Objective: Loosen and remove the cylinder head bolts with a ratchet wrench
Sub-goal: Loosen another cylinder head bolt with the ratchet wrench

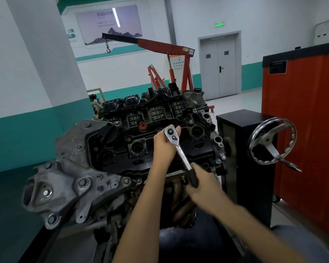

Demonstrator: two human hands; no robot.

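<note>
My left hand [162,147] cups the chrome head of the ratchet wrench [179,150], fingers curled behind it and one fingertip showing at the head's 1 o'clock, steadying it over the black valve cover [141,158] of an engine [110,186] mounted at the workshop's centre. The wrench head sits near the cover's middle, between two round plug wells; the bolt under it is hidden by the tool and my fingers. From the head the shaft runs toward 5 o'clock, tilted down and toward me, to its black grip, which my right hand [203,188] wraps firmly, slightly blurred. Both forearms enter from 6 o'clock. At 8 o'clock of the wrench lies the engine's grey cast timing cover [65,179], studded with bolts. At 3 o'clock a chrome handwheel [272,141] stands out from a black stand [243,130], with a red tool cabinet [302,130] just beyond it. At 12 o'clock a red engine hoist [171,46] reaches its black boom and hook leftward before a white-and-teal wall; grey double doors [219,67] under a green exit sign [219,24] stand at 1 o'clock.
</note>
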